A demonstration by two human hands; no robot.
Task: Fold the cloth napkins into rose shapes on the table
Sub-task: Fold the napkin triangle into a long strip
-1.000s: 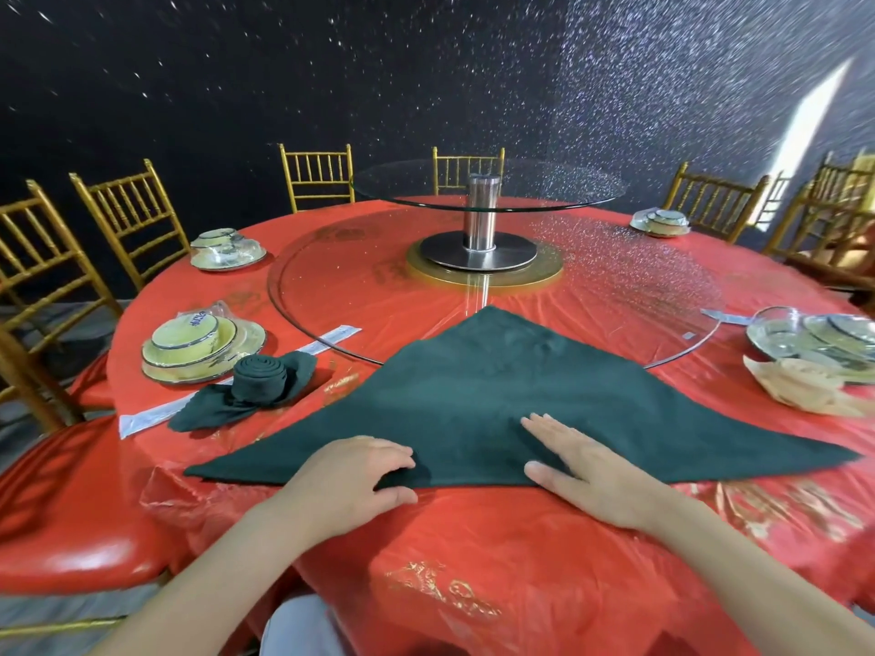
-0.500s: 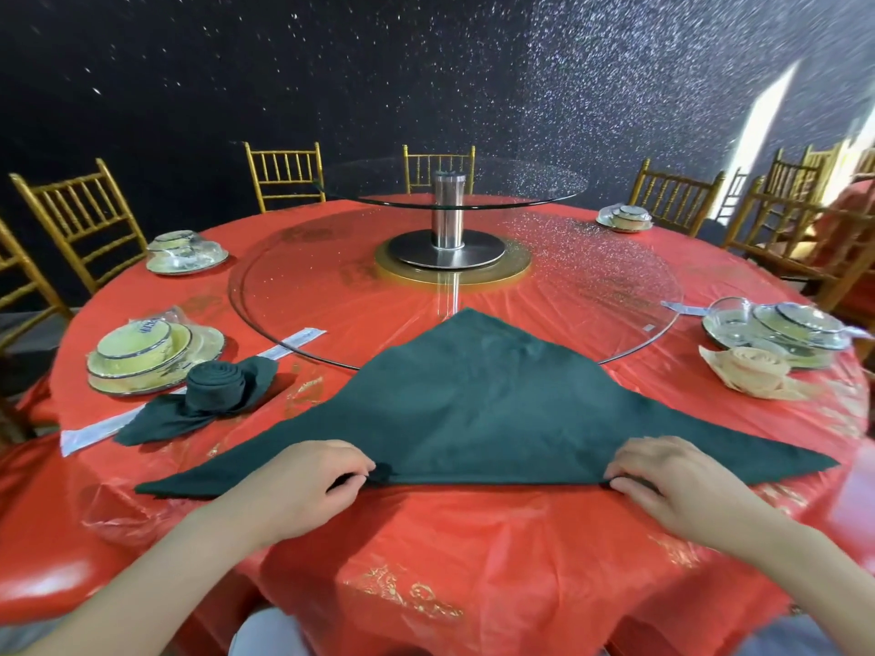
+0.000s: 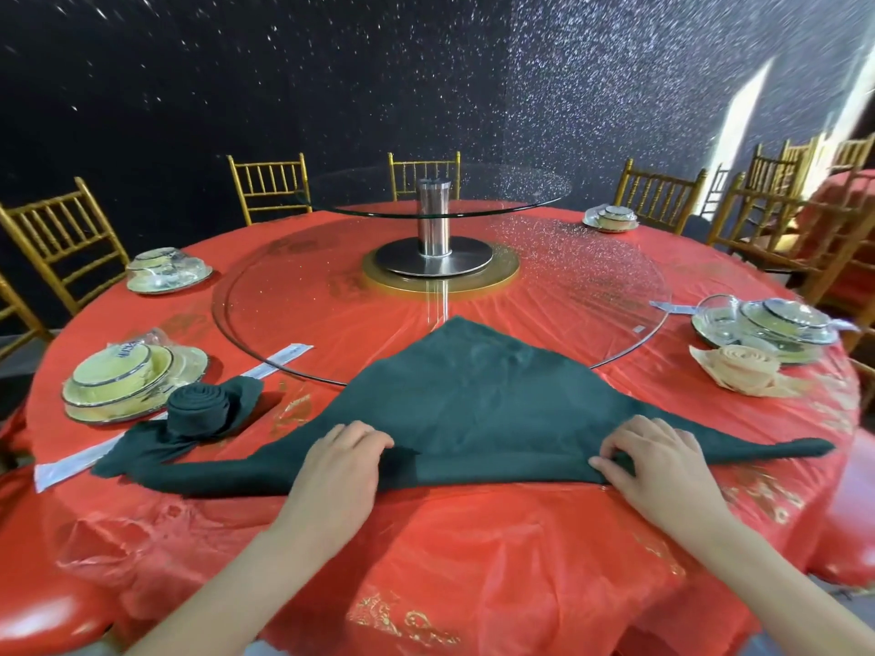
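A dark green napkin (image 3: pixel 473 400) lies as a wide triangle on the red round table (image 3: pixel 473 561), its tip pointing away from me. Its near long edge is turned up into a narrow band. My left hand (image 3: pixel 338 471) grips that rolled edge left of centre, fingers curled over it. My right hand (image 3: pixel 658 466) pinches the same edge further right. A finished dark green rose napkin (image 3: pixel 199 409) sits at the left. A beige rose napkin (image 3: pixel 738 369) sits at the right.
Wrapped place settings stand at the left (image 3: pixel 128 381), far left (image 3: pixel 165 272), right (image 3: pixel 767 324) and far right (image 3: pixel 611 217). A glass turntable (image 3: pixel 331 295) with a raised glass tier (image 3: pixel 435 191) fills the middle. Gold chairs (image 3: pixel 61 239) ring the table. Wrapped chopsticks (image 3: pixel 279 359) lie near the left setting.
My right hand slid right along the near edge and curled onto it. Both hands have turned the napkin's long edge up and away into a fold.
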